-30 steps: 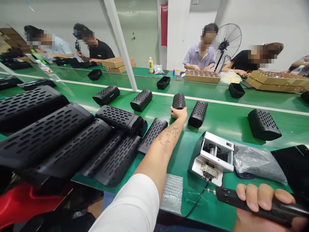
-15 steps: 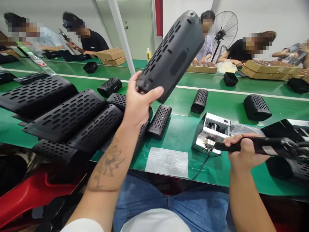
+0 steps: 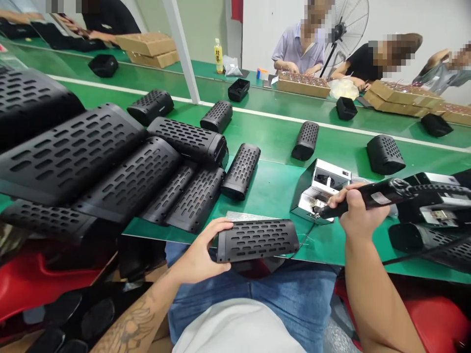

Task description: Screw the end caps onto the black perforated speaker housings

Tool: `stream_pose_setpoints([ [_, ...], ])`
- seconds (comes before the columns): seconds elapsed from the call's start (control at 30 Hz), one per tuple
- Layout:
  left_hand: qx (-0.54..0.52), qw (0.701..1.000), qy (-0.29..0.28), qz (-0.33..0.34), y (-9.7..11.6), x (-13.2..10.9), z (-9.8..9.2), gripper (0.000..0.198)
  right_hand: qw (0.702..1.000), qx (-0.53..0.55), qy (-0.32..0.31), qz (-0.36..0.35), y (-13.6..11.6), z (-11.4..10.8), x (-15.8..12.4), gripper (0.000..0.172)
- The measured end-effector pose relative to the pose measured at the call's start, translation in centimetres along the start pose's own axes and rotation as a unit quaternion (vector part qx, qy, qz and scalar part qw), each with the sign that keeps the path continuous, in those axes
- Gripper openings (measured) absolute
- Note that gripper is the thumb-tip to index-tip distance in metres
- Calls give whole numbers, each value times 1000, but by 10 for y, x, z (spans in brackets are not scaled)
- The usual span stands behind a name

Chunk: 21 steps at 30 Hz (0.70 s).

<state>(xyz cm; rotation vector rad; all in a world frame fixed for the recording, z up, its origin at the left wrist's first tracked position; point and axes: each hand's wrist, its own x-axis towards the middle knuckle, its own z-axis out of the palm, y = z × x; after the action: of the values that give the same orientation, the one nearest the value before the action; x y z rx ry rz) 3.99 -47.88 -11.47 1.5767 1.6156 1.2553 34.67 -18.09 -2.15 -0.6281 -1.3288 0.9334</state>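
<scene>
My left hand grips the left end of a black slotted casing, which lies level at the bench's front edge with its slotted face up. Fingers wrap its far side and the thumb its near side. It covers most of a bubble-wrap sheet. My right hand is closed around a black electric screwdriver with a coiled cord. Its tip points left and down at the front of a silver screw feeder; whether they touch I cannot tell.
Several more slotted casings are piled on the left, and one casing stands apart beyond the bubble wrap. Others dot the green belt. Across it, people work beside cardboard boxes. A second feeder is on the right.
My left hand has brought the casing down from high up to the bench's front edge and turned it level. The screwdriver stays at the feeder, now tilted more. The view has dipped.
</scene>
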Motion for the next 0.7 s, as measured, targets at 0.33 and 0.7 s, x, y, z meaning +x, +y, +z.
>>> stream_pose_setpoints([
  [0.33,-96,993,-5,61,-52,31,8,88,956,170,-239,19,-79,-14,-57,34],
  [0.7,-86,992,20,93,-74,24,22,90,955,175,-236,51,-60,31,-75,28],
])
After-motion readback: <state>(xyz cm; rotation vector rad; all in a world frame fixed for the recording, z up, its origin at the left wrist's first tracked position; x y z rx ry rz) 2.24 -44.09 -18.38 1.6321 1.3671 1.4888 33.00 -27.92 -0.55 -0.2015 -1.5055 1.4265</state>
